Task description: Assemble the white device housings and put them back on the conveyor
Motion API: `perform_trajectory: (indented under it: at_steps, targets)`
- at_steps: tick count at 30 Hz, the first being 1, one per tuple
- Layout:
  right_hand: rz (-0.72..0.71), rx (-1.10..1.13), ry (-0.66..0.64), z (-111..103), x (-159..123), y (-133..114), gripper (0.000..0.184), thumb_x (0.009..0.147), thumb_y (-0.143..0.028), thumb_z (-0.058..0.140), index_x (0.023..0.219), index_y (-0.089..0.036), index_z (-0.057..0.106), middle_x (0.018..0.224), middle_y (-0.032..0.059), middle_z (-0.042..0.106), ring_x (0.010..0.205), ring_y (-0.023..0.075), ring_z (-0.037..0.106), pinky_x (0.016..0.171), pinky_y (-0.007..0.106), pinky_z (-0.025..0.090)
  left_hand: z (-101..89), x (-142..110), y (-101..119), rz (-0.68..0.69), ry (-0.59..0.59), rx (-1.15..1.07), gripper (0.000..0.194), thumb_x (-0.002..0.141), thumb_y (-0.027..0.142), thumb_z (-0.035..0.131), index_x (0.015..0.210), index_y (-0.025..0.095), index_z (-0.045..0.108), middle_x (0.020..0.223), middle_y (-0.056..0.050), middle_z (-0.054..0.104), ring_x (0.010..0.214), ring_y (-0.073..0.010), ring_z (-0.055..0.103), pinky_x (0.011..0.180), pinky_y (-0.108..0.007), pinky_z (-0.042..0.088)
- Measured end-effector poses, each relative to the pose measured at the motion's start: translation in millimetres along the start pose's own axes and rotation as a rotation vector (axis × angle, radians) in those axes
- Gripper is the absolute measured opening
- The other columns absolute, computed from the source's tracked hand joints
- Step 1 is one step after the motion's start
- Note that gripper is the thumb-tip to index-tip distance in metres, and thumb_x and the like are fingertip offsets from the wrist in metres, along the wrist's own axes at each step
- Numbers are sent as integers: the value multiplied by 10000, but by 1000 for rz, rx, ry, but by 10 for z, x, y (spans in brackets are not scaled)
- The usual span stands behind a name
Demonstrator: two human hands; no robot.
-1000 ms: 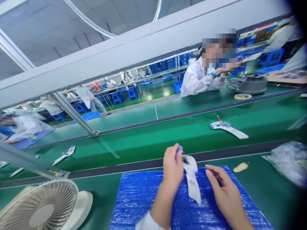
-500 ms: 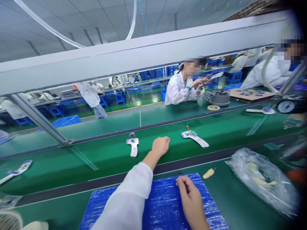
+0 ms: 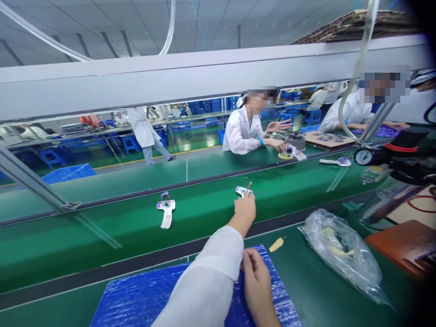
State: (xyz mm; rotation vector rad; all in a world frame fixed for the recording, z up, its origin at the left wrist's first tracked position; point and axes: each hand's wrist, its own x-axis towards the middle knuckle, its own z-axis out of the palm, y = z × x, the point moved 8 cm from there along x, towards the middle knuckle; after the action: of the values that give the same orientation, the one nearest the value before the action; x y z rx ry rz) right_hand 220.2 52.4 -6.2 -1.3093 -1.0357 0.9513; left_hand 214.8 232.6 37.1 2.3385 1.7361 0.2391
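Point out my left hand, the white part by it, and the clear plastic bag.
Left hand [image 3: 245, 210]: head view, back of the hand.
White part [image 3: 242, 190]: head view, portion left uncovered.
Clear plastic bag [image 3: 344, 258]: head view, middle of its surface.

At your near right lay a bag [image 3: 345, 259], with a gauge [image 3: 364, 157] beyond it. Across from you, tape [image 3: 285, 156] sat by a co-worker [image 3: 238, 131]; a crate [image 3: 70, 173] stood far left.
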Motion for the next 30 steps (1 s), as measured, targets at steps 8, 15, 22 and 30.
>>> perform_trajectory:
  at_steps: [8,15,22,30]
  targets:
    - [100,325,310,-404,87,25,334,850,-479,553,1040,-205,578,715,-5,554,573,147,503,536,276,435,-658,-1518,-667,191,20,-219,319,824,79,486,1095,246,467,1125,-22,562,984,-160,581,874,-267,462]
    - [124,77,-117,-73,101,21,337,773,-426,624,978,-167,691,592,5,583,511,169,518,481,297,431,-477,-2283,-889,91,144,-119,462,713,-16,442,1082,247,533,1126,-51,584,1097,-243,524,996,-459,370]
    - [53,29,-353,151,6,-37,239,787,-389,648,898,-190,720,789,59,702,678,206,630,659,354,526,-192,-2321,-832,-31,259,-304,558,775,256,683,1280,243,445,1182,-77,548,1098,-274,513,916,-426,436]
    - [-38,-26,-373,215,-45,-127,227,850,-410,605,819,-189,644,767,30,604,686,171,564,637,290,455,-86,-2339,-892,-14,352,-466,608,800,289,691,1326,196,398,1156,-106,545,1104,-267,522,948,-430,447]
